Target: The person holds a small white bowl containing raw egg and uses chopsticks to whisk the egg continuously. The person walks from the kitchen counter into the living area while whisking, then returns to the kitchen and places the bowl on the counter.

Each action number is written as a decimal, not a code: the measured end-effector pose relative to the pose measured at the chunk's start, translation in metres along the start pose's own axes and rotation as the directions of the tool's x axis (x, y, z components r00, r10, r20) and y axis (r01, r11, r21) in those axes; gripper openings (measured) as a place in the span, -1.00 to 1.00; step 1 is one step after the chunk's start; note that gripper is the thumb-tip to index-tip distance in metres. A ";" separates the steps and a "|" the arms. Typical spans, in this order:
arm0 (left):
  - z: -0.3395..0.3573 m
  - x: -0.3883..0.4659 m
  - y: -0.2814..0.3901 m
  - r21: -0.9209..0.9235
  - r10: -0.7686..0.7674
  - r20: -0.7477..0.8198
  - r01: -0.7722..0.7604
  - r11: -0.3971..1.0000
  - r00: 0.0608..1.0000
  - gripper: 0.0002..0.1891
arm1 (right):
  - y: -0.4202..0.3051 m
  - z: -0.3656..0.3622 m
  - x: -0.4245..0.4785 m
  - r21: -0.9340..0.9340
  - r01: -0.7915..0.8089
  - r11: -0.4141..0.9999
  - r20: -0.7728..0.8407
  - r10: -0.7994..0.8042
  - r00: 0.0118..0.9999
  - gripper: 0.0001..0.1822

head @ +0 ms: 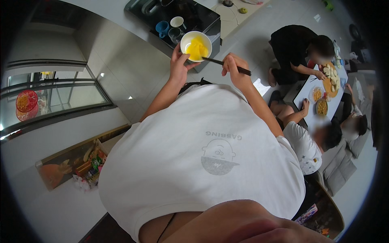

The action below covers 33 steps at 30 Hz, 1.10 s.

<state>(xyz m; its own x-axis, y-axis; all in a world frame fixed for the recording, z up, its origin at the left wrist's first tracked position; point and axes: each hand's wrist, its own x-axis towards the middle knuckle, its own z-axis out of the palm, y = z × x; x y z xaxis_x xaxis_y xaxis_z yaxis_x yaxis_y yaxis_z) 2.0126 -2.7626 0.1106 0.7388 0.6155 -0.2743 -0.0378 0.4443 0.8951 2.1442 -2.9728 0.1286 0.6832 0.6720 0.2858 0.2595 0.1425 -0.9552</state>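
My left hand (180,63) grips a white bowl (183,45) from its near left side, the thumb at the rim. Yellow beaten egg (197,50) lies inside, streaked as if in motion. Dark chopsticks (218,62) are held in my right hand (235,67), and their tips dip into the egg at the bowl's near right edge. Just beyond the bowl stand a glass mug (175,35), a blue mug (162,28) and a white cup (177,22) on a black tea tray (191,15).
On the right, several people sit or bend around a white table (307,117). It bears a round board (329,86) of pale dough pieces (332,76) and a bowl of yellow food (321,107). A grey sofa (337,167) stands behind. A glass sliding door (70,95) is at left.
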 end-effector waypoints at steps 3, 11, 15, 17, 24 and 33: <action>-0.001 -0.002 0.002 -0.052 -0.062 0.018 0.063 0.997 0.998 -0.29 | 0.002 -0.001 0.001 0.138 0.040 0.990 -0.166 -0.017 0.986 -0.50; 0.004 -0.004 -0.001 0.002 -0.010 0.008 0.010 1.000 1.000 -0.29 | -0.001 -0.009 0.012 -0.045 -0.082 0.996 0.019 0.083 0.996 -0.49; 0.000 -0.002 0.001 -0.049 -0.044 0.016 0.044 0.998 0.999 -0.29 | -0.008 -0.011 0.008 0.217 -0.050 0.975 -0.077 0.068 0.995 -0.46; 0.002 -0.002 0.002 -0.013 -0.008 0.018 0.008 1.000 1.000 -0.30 | -0.007 -0.009 0.011 0.117 -0.059 0.991 -0.038 0.063 0.997 -0.44; 0.005 -0.001 -0.001 -0.006 -0.001 0.021 0.001 1.000 1.000 -0.34 | -0.002 -0.006 0.012 0.032 -0.066 0.997 0.016 0.066 0.998 -0.43; 0.005 0.000 -0.002 -0.026 -0.002 0.053 0.004 1.000 0.999 -0.32 | -0.007 -0.013 0.007 0.153 -0.069 0.986 0.044 0.063 0.997 -0.47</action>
<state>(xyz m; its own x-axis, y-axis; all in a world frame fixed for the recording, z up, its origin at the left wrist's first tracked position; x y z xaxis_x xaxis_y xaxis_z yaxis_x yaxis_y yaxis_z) 2.0156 -2.7668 0.1109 0.7735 0.5791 -0.2576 -0.0522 0.4632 0.8847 2.1557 -2.9786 0.1380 0.6671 0.7112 0.2218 0.1049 0.2051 -0.9731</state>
